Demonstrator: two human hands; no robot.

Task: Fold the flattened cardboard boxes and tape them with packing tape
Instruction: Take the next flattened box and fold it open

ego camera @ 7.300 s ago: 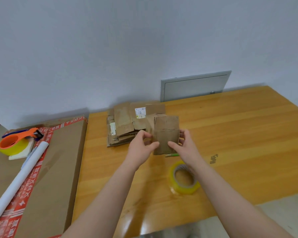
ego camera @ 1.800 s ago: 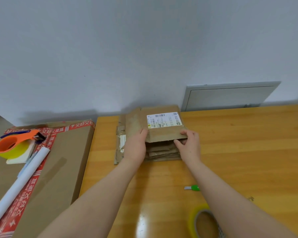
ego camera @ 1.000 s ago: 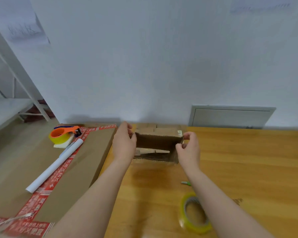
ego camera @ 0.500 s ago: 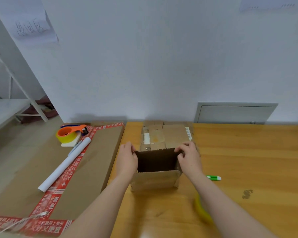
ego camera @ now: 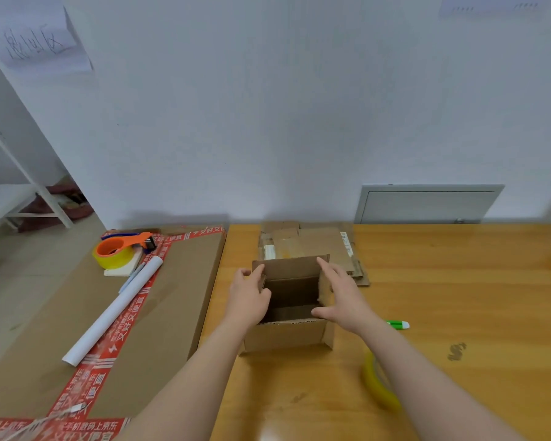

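Now the opened box (ego camera: 287, 337) stands on the worktop (ego camera: 458, 281) between my hands, left fingers (ego camera: 265, 291) curled over its left wall, right fingers (ego camera: 330, 272) straight and spread against its right wall, probably squaring it for flap-folding; tape roll (ego camera: 379, 386) beside my right forearm.

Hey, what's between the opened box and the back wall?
The stack of flattened cardboard boxes lies on the table between the opened box and the wall, in the head view.
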